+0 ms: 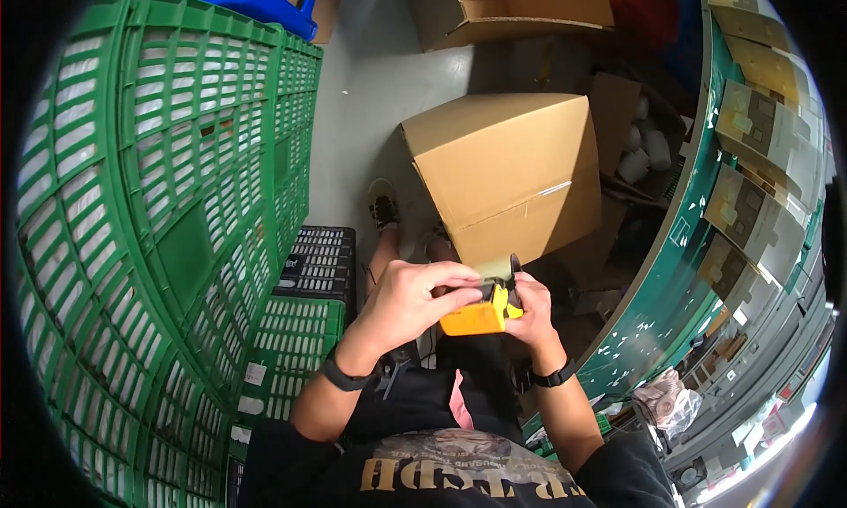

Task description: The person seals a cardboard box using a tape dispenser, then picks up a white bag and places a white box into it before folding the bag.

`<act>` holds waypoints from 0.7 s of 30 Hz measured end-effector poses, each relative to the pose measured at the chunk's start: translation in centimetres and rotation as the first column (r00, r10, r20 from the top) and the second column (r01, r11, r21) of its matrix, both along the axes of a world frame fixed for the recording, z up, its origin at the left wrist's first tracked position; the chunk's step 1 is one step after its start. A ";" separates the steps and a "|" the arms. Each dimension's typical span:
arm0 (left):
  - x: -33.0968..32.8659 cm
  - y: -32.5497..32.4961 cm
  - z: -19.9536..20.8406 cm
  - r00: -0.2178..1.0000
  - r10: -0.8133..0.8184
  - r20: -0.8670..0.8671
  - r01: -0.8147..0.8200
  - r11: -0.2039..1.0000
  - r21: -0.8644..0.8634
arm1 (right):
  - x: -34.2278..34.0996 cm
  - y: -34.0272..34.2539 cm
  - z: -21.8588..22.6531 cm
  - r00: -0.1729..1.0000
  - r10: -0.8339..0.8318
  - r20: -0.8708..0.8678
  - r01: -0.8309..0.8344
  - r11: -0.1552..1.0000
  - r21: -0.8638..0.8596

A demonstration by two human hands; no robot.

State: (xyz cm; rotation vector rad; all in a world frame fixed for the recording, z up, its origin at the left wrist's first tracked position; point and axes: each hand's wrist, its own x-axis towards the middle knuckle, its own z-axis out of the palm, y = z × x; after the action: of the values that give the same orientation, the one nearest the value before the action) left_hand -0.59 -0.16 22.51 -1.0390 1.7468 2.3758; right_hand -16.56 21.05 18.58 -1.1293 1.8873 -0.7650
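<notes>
Gripping a yellow-and-black plastic tape dispenser (474, 321) in the closed right grip (532, 309), at the middle of the scene. Touching its left side with bent fingers of the left grip (413, 300); cannot tell whether pinching. Set just beyond, a large brown cardboard box (520, 173). Flanked at left by green slatted plastic crates (196, 234), tagged low down with a small white label (254, 374), too fine to read. Printed across the near black T-shirt (291, 473), large pale lettering (406, 474).
</notes>
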 end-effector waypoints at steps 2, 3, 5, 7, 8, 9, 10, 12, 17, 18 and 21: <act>-0.1 -0.4 1.2 0.998 0.060 0.026 -0.061 0.997 0.040 | -0.2 -0.7 0.3 0.997 0.030 -0.070 -0.041 0.985 -0.170; 0.0 -0.5 1.3 0.998 0.056 0.029 -0.057 0.997 0.043 | -0.2 -1.1 0.4 0.994 0.040 -0.105 -0.066 0.965 -0.254; 0.4 -1.0 1.4 0.998 -0.053 -0.020 0.052 0.995 -0.087 | -0.2 -1.5 0.4 0.994 0.036 -0.107 -0.063 0.963 -0.263; 0.4 -0.9 1.4 0.993 -0.114 -0.036 0.107 0.982 -0.152 | -0.2 -1.6 0.3 0.993 0.037 -0.115 -0.069 0.956 -0.286; 0.3 -0.7 1.3 0.996 -0.077 -0.054 0.065 0.979 -0.192 | -0.1 -1.4 0.3 0.993 0.034 -0.111 -0.065 0.956 -0.286; 0.3 -0.5 1.2 0.996 -0.041 -0.074 0.023 0.973 -0.230 | 0.0 -1.1 0.2 0.992 0.048 -0.115 -0.075 0.968 -0.241; 0.3 -0.3 1.0 0.995 -0.006 -0.096 -0.020 0.964 -0.266 | 0.1 -0.7 0.0 0.991 0.064 -0.118 -0.086 0.977 -0.195; 0.5 0.1 0.1 0.998 0.001 -0.068 -0.016 0.976 -0.217 | 0.4 0.1 -0.6 0.990 0.077 -0.121 -0.095 0.984 -0.151; 1.2 0.7 -1.7 0.999 -0.031 0.021 0.033 0.992 -0.118 | 2.6 3.0 -1.4 0.999 0.019 -0.042 -0.019 1.000 -0.003; 1.3 0.5 -2.0 0.998 -0.054 0.034 0.058 0.991 -0.123 | 2.8 3.3 -1.4 0.999 0.012 -0.037 -0.010 0.999 0.049; 2.7 -2.6 -3.0 0.975 0.139 0.173 -0.152 0.987 0.060 | 3.3 7.1 -0.7 0.997 -0.037 -0.069 0.048 0.987 0.150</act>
State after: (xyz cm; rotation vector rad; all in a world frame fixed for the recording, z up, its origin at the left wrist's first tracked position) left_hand 2.10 -2.77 19.53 -1.3564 1.5667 2.3319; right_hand -13.23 28.12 17.90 -1.0332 1.9946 -0.6019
